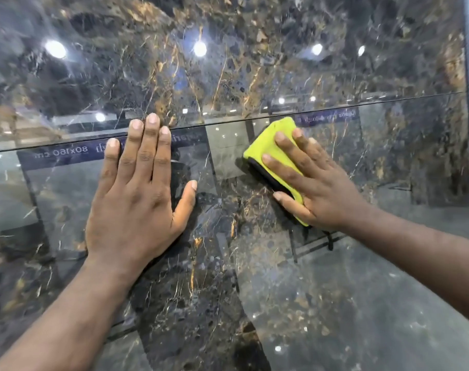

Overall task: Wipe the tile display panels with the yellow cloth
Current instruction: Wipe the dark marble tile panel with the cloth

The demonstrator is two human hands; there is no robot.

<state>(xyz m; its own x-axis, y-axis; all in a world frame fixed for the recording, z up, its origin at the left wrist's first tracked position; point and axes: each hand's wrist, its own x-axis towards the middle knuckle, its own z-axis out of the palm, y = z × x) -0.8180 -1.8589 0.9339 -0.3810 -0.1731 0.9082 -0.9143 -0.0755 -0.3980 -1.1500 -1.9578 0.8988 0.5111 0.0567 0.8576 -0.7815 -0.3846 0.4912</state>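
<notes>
- The lower panel (281, 290) lay nearest us, under the seam (228, 122), dark, glossy and full of lamp reflections.
- Our left hand (137, 188) lay flat on it below the seam. Its fingers were straight and close together and held nothing, and the fingertips reached just over the seam.
- Our right hand (316, 188) also sat below the seam, towards the seam's right end. Its fingers were straight and spread, pressing the cloth (271, 145) against the panel rather than curling round it.
- The cloth's top corner came just under the seam, and its long axis ran down and rightward from there.
- The upper panel (228, 62) began directly above the seam, past the cloth's top end.
- We judged the right hand better placed for it: a push up along the cloth's axis would carry the cloth across the seam.
</notes>
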